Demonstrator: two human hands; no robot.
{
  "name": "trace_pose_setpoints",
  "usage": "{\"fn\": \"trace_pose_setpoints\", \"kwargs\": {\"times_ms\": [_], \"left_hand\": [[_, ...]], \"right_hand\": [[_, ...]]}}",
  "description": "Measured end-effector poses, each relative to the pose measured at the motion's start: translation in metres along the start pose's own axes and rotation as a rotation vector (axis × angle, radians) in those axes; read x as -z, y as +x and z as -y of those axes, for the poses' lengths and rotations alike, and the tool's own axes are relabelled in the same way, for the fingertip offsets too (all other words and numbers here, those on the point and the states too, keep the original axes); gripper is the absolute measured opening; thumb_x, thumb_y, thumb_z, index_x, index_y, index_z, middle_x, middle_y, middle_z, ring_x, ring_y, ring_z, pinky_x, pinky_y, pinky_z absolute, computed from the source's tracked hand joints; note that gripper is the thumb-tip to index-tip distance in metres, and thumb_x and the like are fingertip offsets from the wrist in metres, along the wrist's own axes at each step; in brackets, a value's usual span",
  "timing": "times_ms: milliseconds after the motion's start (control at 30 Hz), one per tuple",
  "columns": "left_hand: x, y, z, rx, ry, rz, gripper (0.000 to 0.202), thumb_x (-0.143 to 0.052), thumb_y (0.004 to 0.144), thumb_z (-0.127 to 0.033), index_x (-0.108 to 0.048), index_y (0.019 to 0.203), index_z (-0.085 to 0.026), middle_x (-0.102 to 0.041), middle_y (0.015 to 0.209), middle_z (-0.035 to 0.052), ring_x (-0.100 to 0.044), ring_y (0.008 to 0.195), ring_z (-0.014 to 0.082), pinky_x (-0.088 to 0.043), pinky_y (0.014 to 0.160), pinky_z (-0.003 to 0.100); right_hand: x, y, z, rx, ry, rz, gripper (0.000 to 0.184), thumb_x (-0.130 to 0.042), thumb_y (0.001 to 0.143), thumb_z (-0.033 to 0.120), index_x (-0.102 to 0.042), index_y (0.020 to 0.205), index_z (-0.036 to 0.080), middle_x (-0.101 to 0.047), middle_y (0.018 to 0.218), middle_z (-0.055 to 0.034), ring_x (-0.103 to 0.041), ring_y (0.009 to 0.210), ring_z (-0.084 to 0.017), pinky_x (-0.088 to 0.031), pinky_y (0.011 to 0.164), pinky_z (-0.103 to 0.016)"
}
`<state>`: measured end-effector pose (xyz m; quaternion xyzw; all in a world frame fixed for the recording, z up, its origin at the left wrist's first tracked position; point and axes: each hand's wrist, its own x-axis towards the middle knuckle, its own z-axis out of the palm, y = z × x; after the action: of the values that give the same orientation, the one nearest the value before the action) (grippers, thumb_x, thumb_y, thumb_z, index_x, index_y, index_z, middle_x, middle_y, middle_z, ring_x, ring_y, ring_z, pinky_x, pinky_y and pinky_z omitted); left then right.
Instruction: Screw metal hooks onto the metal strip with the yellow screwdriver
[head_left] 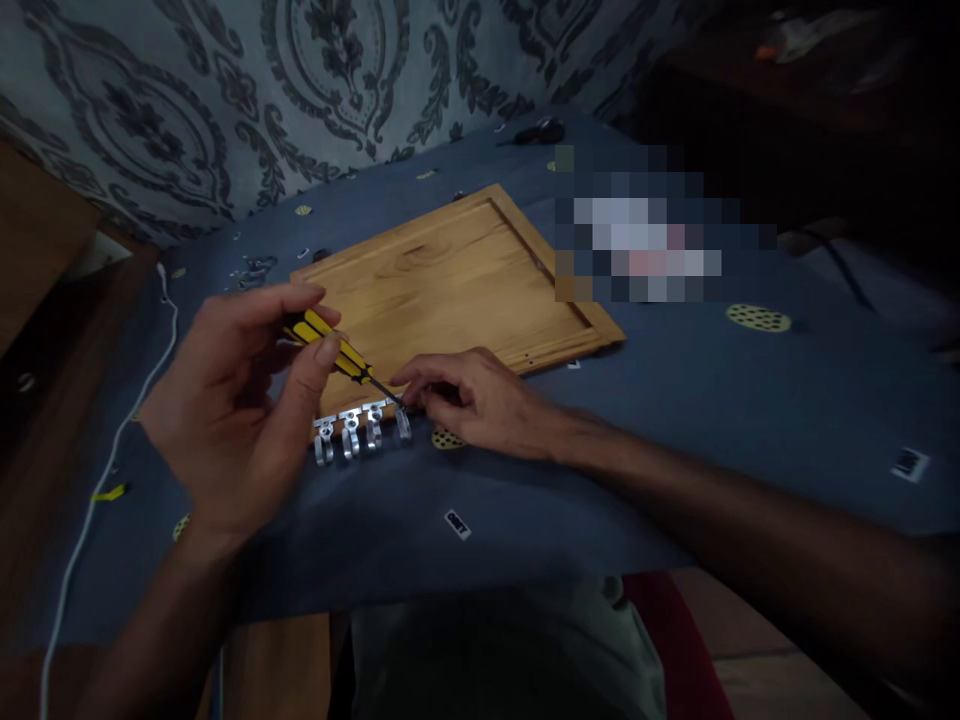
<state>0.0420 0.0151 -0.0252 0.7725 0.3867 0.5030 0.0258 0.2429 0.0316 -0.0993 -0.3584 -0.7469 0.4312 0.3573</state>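
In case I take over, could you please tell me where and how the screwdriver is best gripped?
Probably by the thick yellow-and-black handle, from its upper-left end, where the left hand holds it: the thin shaft slopes down rightward to a metal fitting beside the right hand, leaving little room there.

There are one screwdriver [352, 362], one panel [435, 290], seemingly four hooks [350, 426].

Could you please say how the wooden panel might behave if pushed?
The wooden panel would likely feel stiff, being a framed board. Lying flat, it would probably slide rather than tip. Metal pieces jutting from its near edge might snag.
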Motion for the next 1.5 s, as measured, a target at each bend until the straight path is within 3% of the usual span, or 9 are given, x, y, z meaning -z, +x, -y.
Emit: {"fn": "trace_pose_setpoints", "kwargs": {"times_ms": [367,800,1333,1500], "left_hand": [[-0.0004,0.0028,0.0001,-0.003,-0.022,-0.035,0.033,-0.077,0.084,-0.016,-0.075,0.117,-0.024,-0.075,0.1,-0.0006,-0.076,0.089,0.0135,-0.065,0.069,0.023],[-0.0006,-0.0003,0.0038,-0.028,0.038,-0.011,0.03,-0.075,0.088,-0.019,-0.074,0.118,-0.023,-0.074,0.101,-0.0003,-0.075,0.09,0.0131,-0.065,0.083,0.028],[-0.0005,-0.0014,0.0009,-0.008,0.046,0.012,0.031,-0.075,0.088,-0.018,-0.074,0.118,-0.026,-0.074,0.101,-0.0022,-0.075,0.089,0.0121,-0.065,0.077,0.025],[-0.0018,0.0029,-0.0007,-0.072,-0.007,0.004,0.035,-0.081,0.082,-0.016,-0.075,0.114,-0.026,-0.073,0.099,-0.0033,-0.071,0.083,0.0095,-0.064,0.067,0.02]], "right_hand": [[0.0005,0.0002,0.001,-0.013,-0.01,0.001,0.041,-0.053,0.083,0.001,-0.075,0.115,0.013,-0.082,0.093,-0.0054,-0.075,0.078,-0.015,-0.052,0.069,-0.025],[0.0006,0.0008,0.0035,-0.003,-0.008,-0.007,0.039,-0.053,0.084,0.001,-0.074,0.113,0.014,-0.081,0.093,-0.0043,-0.075,0.08,-0.014,-0.053,0.071,-0.024],[0.0004,0.0005,0.0044,-0.002,0.001,-0.003,0.037,-0.054,0.086,0.003,-0.075,0.114,0.015,-0.082,0.095,-0.0053,-0.076,0.084,-0.015,-0.054,0.074,-0.026],[-0.0003,0.0,0.003,0.012,-0.005,-0.013,0.036,-0.053,0.087,0.003,-0.075,0.115,0.014,-0.081,0.093,-0.0059,-0.076,0.083,-0.015,-0.054,0.072,-0.025]]}}
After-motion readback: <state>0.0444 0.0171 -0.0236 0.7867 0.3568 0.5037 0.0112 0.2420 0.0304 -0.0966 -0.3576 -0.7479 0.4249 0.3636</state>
